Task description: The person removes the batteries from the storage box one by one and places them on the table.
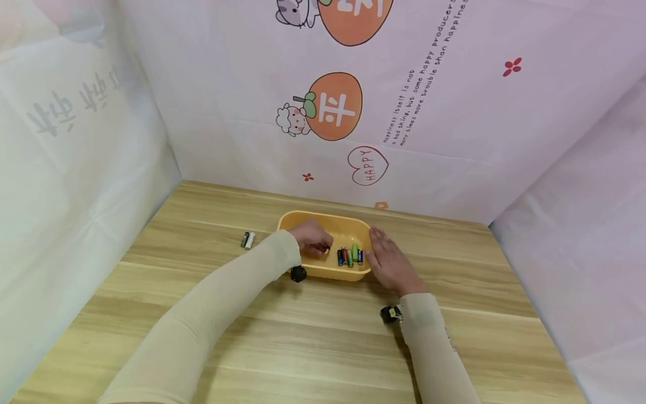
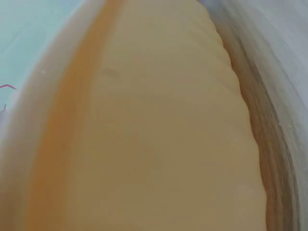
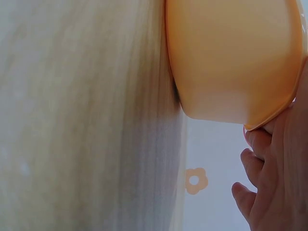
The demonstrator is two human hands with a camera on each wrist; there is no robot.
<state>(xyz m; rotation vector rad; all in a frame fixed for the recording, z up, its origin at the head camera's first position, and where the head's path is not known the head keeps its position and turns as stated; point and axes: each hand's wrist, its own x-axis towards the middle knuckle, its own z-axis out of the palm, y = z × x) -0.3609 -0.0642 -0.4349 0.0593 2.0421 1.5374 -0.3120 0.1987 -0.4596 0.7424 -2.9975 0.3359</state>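
A yellow-orange plastic basket stands on the wooden table. My left hand reaches into it over the near left rim and pinches a small battery, mostly hidden by the fingers. To the right of that hand, several batteries in mixed colours lie side by side on the basket floor. Against the basket's right end rests my right hand, its fingers straight along the rim. The left wrist view is filled by the basket's outer wall; no fingers show there.
Two batteries lie together on the table, left of the basket. Printed cloth walls enclose the table at the back and both sides. A black wrist camera sits close to the basket's near side.
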